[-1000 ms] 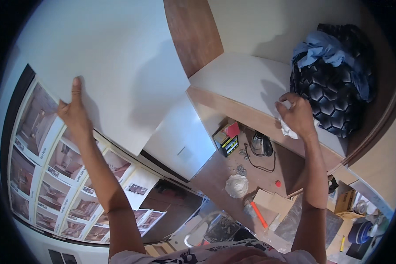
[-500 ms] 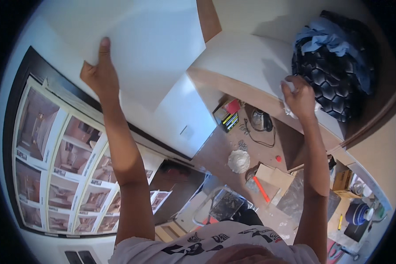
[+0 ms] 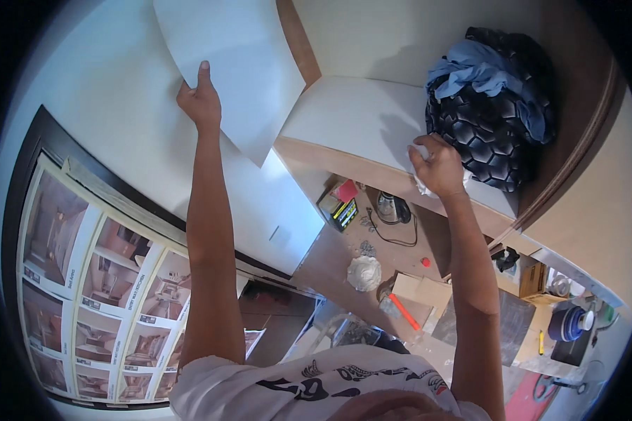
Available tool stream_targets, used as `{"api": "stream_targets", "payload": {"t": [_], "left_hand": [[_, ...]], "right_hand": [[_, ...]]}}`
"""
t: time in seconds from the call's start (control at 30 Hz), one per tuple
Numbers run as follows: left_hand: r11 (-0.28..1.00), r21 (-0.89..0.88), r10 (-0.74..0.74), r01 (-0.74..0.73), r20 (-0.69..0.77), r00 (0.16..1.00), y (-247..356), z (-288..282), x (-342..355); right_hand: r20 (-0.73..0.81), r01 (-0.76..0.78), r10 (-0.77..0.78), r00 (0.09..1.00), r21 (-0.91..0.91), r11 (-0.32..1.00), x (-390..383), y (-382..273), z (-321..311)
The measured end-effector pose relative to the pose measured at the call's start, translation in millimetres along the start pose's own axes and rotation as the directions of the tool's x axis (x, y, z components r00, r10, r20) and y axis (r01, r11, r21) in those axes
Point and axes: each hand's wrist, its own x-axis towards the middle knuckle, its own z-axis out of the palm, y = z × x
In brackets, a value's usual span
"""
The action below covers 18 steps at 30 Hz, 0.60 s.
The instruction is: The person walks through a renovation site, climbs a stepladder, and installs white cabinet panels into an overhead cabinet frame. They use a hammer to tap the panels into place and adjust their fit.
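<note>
Nearest, low in the view, sits the person's white printed shirt (image 3: 344,382), and both bare forearms rise from it toward the far side. To the near left a large dark-framed board of small room photographs (image 3: 84,281) lies spread out. Between the arms, lower down, a brown work surface (image 3: 344,252) carries clutter: a crumpled silvery wad (image 3: 364,272), a flat cardboard box (image 3: 418,289) with an orange-handled tool (image 3: 404,311) lying on it, a small black and yellow device (image 3: 343,212) and a coiled black cable (image 3: 393,228). At the near right stand a small cardboard carton (image 3: 530,277) and a blue roll (image 3: 567,324).

Farther off on the right, the right hand (image 3: 439,167) is clenched around a crumpled white cloth (image 3: 423,184), pressed on the white shelf top (image 3: 351,116). Just beyond it, on the same shelf, sits a black bag with a hexagon-pattern surface (image 3: 491,133), a blue cloth (image 3: 477,74) heaped over its top.

Farther off on the left, the left hand (image 3: 200,102) grips the near edge of a large white flat sheet (image 3: 228,67), thumb on the facing side and the other fingers hidden behind it. This sheet is held up in front of the white wall (image 3: 98,119), its lower corner pointing down toward the shelf's left end.
</note>
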Motion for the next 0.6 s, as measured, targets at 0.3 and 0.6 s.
{"api": "stream_targets", "payload": {"t": [0.3, 0.6], "left_hand": [[0.995, 0.097, 0.027, -0.032, 0.051, 0.998, -45.5, 30.6, 28.0], [0.992, 0.054, 0.110, -0.111, 0.020, 0.994, -71.6, 54.0, 45.3]], "right_hand": [[-0.015, 0.014, -0.015, 1.000, -0.041, 0.999, 2.1, 5.6, 0.3], [-0.007, 0.002, -0.002, 1.000, -0.018, 1.000, 3.4, 2.3, -3.5]]}}
